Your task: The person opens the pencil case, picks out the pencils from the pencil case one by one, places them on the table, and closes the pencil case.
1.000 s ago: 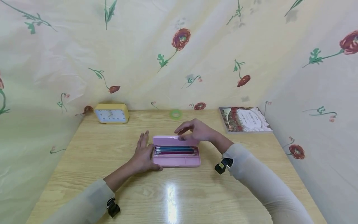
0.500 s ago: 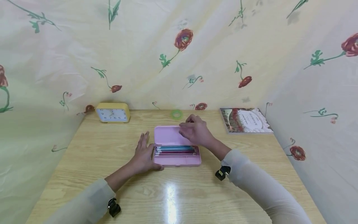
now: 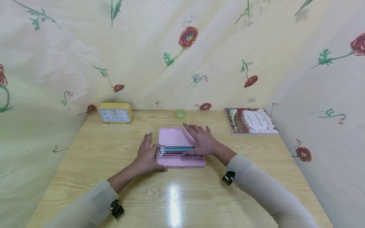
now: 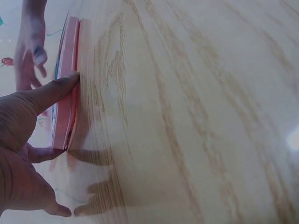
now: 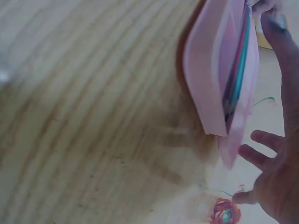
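Case (image 3: 173,162) lies open, left hand (image 3: 146,158) gripping its end, right hand (image 3: 203,140) empty and spread over pencils (image 3: 173,148); picking one out seems the step, calling next for a pinch.

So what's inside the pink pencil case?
Blue and red pencils lie lengthwise in the case. From the head view, the right hand partly hides their right ends; anything beneath is covered.

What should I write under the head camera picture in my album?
Left hand at the open pink pencil case, right hand over its pencils.
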Tool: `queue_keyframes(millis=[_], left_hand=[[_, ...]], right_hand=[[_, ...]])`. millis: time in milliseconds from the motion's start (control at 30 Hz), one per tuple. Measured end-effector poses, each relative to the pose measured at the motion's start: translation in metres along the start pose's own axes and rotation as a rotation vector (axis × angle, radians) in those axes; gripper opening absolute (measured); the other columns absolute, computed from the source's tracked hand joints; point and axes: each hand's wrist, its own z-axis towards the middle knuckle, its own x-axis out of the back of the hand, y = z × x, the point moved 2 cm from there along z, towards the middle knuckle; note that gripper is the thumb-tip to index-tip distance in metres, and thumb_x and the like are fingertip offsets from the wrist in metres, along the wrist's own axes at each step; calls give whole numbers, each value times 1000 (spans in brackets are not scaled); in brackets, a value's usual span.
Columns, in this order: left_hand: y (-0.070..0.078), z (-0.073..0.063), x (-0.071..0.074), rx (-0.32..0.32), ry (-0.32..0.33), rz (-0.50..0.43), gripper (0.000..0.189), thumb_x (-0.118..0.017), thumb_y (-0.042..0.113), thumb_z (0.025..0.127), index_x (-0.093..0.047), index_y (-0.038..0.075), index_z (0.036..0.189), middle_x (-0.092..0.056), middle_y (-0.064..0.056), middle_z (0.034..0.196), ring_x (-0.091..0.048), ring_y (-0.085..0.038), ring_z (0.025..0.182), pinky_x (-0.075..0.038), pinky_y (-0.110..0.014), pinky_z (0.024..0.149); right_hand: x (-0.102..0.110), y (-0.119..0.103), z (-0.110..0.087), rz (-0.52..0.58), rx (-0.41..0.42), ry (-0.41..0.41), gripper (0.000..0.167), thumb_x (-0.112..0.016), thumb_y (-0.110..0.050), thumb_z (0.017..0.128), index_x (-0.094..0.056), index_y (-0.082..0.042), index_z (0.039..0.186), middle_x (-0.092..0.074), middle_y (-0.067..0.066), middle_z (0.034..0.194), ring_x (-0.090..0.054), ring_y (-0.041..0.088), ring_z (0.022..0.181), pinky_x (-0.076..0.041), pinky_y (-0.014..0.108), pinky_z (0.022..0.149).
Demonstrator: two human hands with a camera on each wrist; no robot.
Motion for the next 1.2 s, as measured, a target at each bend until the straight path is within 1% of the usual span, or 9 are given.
queue_keyframes(millis=[133,300,433,533,633,700,833,1000,1200], left_hand=[[0,0,1,-8,4,16,107,-108,46,65,-62,3,152,3,-23,186,14,-46,173,-9,-75,136],[-3,-1,1,-22,27,49,111,-106,51,67,-59,-3,153,-1,-27,185,11,-48,173,-9,-72,138],[-5,1,2,-28,14,90,129,-99,63,73,-40,-5,166,-6,-29,184,5,-49,173,-11,-71,138],[-5,6,2,-51,-1,111,140,-90,74,76,-24,-1,174,-12,-29,183,-1,-48,173,-11,-73,137],[-5,12,0,-70,-13,114,142,-85,80,78,-18,3,176,-16,-27,183,-5,-47,173,-9,-74,137],[-6,16,-3,-65,-29,110,144,-84,82,78,-14,5,178,-16,-25,184,-5,-45,174,-6,-73,138],[-7,19,-5,-51,-64,105,147,-81,84,78,-9,4,178,-13,-23,186,-2,-42,175,-3,-68,140],[-4,17,-4,-54,-93,117,147,-80,85,80,-7,1,177,-8,-22,186,0,-39,175,-2,-62,141],[-2,16,-3,-43,-108,121,148,-80,85,80,-4,1,177,-8,-22,186,-1,-38,175,-3,-57,143]], right_hand=[[-8,1,-2,70,13,-81,146,-87,-86,71,-7,-31,180,-27,18,182,-34,54,163,-12,92,125],[-14,0,-4,57,36,-95,150,-86,-90,66,-8,-32,180,-24,20,183,-28,56,165,-12,95,121],[-13,-4,-5,45,35,-97,153,-88,-89,64,-7,-31,180,-23,21,183,-27,56,166,-12,94,122],[-11,-5,-4,44,27,-103,153,-89,-88,64,-7,-30,180,-22,22,183,-26,56,166,-12,94,122],[-11,-5,-4,39,18,-110,152,-89,-87,65,-6,-32,180,-22,22,183,-26,55,166,-13,94,122],[-12,-5,-4,36,18,-111,151,-88,-87,66,-6,-32,180,-23,22,183,-26,55,166,-13,94,122],[-13,-5,-4,34,20,-105,150,-89,-87,66,-8,-30,180,-23,22,183,-26,55,166,-14,94,122],[-12,-4,-4,20,32,-96,145,-89,-84,69,-13,-29,180,-27,21,181,-30,55,165,-15,95,121],[-12,-5,-6,17,40,-105,132,-88,-82,73,-27,-29,177,-32,18,180,-29,53,166,-14,95,120]])
